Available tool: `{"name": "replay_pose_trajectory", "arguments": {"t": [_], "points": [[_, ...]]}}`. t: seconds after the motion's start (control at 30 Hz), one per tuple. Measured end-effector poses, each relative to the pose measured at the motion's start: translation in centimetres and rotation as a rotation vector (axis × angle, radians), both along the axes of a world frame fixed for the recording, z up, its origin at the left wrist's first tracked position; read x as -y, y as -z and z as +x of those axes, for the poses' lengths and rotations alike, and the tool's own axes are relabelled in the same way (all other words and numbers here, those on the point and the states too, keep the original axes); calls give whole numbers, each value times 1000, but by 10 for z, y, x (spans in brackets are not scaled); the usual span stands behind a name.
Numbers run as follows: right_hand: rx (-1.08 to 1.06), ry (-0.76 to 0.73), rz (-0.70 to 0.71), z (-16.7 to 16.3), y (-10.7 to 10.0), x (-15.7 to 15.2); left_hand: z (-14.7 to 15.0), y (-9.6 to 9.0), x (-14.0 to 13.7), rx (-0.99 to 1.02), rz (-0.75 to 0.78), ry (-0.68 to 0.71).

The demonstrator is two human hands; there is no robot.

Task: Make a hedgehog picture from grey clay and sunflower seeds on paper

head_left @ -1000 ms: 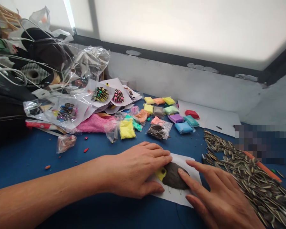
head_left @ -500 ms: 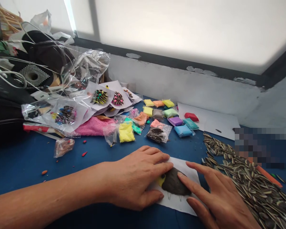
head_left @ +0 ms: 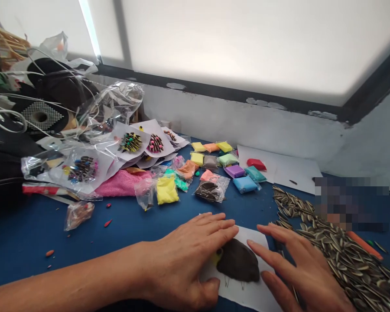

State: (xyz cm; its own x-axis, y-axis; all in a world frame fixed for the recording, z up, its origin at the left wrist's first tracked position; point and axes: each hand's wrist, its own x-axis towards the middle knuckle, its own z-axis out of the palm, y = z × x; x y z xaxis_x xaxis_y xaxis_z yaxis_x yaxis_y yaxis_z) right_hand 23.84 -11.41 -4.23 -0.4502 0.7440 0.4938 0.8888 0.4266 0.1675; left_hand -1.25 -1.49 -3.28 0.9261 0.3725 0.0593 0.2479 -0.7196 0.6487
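Note:
A flattened piece of dark brown modelling clay [head_left: 238, 261] lies on a sheet of white paper [head_left: 261, 299], with small drawn legs below it. At its left edge a bit of yellow clay [head_left: 215, 258] shows, partly covered. My left hand [head_left: 195, 255] rests flat over the left side of the paper, fingers stretched out, the fingertips by the clay's upper edge. My right hand [head_left: 299, 264] hovers at the clay's right side with its fingers spread, holding nothing; its index fingertip is just off the dark clay.
Sunflower seeds [head_left: 338, 247] are heaped at the right, by an orange stick [head_left: 364, 245]. Behind the hands lie packets of coloured clay, such as a yellow packet [head_left: 167, 190] and a blue packet [head_left: 245, 184]. Seed-covered paper pieces [head_left: 131, 142] and plastic bags are at the left.
My right index finger has lifted off the dark clay and moved slightly away to the right. My left hand stays on the paper. The view has tilted up a little.

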Motion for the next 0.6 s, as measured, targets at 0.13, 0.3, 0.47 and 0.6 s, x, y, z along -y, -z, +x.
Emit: {"name": "replay_pose_trajectory", "arguments": {"t": [0.13,0.3,0.47,0.6], "points": [[64,-34,30,-6,1,-2,1,0,-1,11,10,13],[190,-56,82,-3,2,-5,0,-4,-1,23,-15,3],[233,-30,66,0,3,-6,-1,-6,-2,8,-38,8],[177,-3,29,0,4,-4,-1,-6,-3,-18,-39,18]]}}
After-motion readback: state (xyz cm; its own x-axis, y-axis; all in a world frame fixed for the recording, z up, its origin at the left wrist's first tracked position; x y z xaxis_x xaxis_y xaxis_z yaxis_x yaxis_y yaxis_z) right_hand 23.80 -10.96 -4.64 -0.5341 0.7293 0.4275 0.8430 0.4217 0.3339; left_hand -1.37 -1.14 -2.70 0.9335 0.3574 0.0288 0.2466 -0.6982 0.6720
